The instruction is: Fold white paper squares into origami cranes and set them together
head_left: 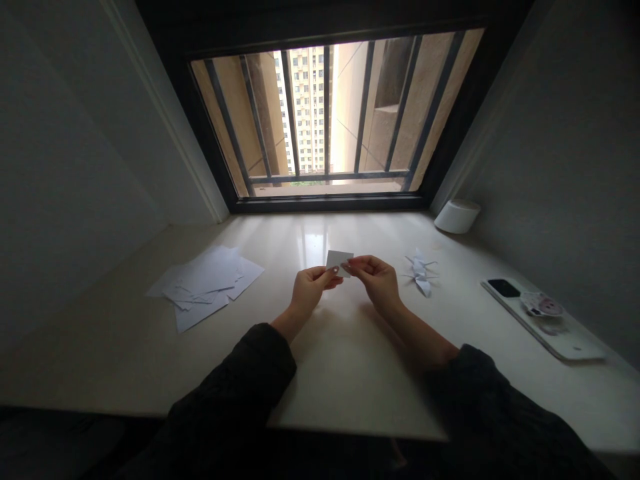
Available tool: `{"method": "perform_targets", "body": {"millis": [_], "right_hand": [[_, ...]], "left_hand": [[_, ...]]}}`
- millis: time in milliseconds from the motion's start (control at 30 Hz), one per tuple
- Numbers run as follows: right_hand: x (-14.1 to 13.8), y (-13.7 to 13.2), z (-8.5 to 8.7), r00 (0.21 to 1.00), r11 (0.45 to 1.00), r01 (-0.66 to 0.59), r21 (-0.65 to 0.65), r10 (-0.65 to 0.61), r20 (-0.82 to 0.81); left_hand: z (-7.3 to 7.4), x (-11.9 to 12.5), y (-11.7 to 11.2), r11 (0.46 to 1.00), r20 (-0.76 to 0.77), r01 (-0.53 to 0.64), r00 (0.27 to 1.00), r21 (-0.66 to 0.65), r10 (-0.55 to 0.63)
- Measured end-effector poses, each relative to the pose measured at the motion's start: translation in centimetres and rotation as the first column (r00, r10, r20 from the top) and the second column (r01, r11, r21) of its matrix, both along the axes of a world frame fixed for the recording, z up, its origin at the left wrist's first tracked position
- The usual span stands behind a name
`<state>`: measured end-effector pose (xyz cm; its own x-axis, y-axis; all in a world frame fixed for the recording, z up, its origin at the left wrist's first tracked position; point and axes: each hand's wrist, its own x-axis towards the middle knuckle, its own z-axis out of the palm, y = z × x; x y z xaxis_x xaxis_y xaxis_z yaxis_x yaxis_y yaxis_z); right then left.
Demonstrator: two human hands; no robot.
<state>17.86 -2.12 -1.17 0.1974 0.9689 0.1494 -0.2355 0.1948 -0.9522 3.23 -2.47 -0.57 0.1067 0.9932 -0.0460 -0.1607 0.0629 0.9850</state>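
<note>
Between my two hands is a small folded square of paper (339, 256), raised a little above the pale counter. My left hand (311, 288) pinches its lower left part between thumb and fingers. On the other side, my right hand (376, 279) grips the right edge, also with thumb and fingertips. The fingers cover the lower part of the paper, so its folds there are hidden. Just right of my right hand lie several folded paper cranes (421, 272), close together on the counter.
Loose white sheets (207, 280) lie in an untidy pile on the left of the counter (345, 373). A phone (545, 320) with a decorated grip lies at the right. A white cylindrical object (457, 217) stands in the back right corner, near the barred window (325, 120).
</note>
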Motion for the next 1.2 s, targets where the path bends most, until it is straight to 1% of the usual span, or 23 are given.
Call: {"method": "perform_targets", "body": {"millis": [67,167,300,433,533,633,767,933,1067,1200], "right_hand": [[0.11,0.11,-0.18,1.000,1.000,0.007,0.011,-0.007,0.004],[0.25,0.12,-0.26,1.000,1.000,0.014,0.021,-0.015,0.013],[0.21,-0.03,-0.11,0.998,0.998,-0.055,0.010,0.055,-0.002],[-0.03,0.01,-0.20,0.987,0.990,-0.141,-0.011,0.140,-0.075],[-0.17,0.18,-0.51,0.980,0.986,-0.157,-0.051,0.149,-0.130],[-0.17,0.38,-0.82,0.970,0.980,-0.171,-0.105,0.148,-0.194],[0.07,0.52,-0.85,0.967,0.979,-0.155,-0.133,0.123,-0.221],[0.39,0.43,-0.39,0.967,0.981,-0.167,-0.097,0.144,-0.210],[0.21,0.20,-0.12,0.979,0.992,-0.102,-0.079,0.086,-0.186],[-0.15,0.11,-0.09,0.990,0.995,-0.061,-0.073,0.051,-0.135]], "left_hand": [[0.00,0.06,-0.01,1.000,0.004,0.002,1.000,0.000,-0.002],[-0.12,0.10,0.03,0.999,-0.010,0.003,1.000,0.037,-0.003],[-0.02,0.17,-0.15,0.998,-0.026,-0.034,0.999,0.051,0.036],[0.27,0.32,-0.51,0.997,-0.010,-0.057,0.998,0.057,0.057],[0.27,0.42,-0.62,0.996,-0.006,-0.049,0.999,0.072,0.050],[0.22,0.39,-0.54,0.995,-0.035,-0.048,0.998,0.089,0.052],[0.30,0.15,-0.30,0.995,-0.046,-0.049,0.998,0.085,0.053],[0.30,-0.09,-0.12,0.999,-0.042,-0.017,0.999,0.039,0.019],[0.31,-0.03,-0.17,1.000,-0.035,0.019,0.999,-0.011,-0.020],[0.44,0.01,-0.28,0.999,-0.009,0.010,1.000,-0.034,-0.010]]}}
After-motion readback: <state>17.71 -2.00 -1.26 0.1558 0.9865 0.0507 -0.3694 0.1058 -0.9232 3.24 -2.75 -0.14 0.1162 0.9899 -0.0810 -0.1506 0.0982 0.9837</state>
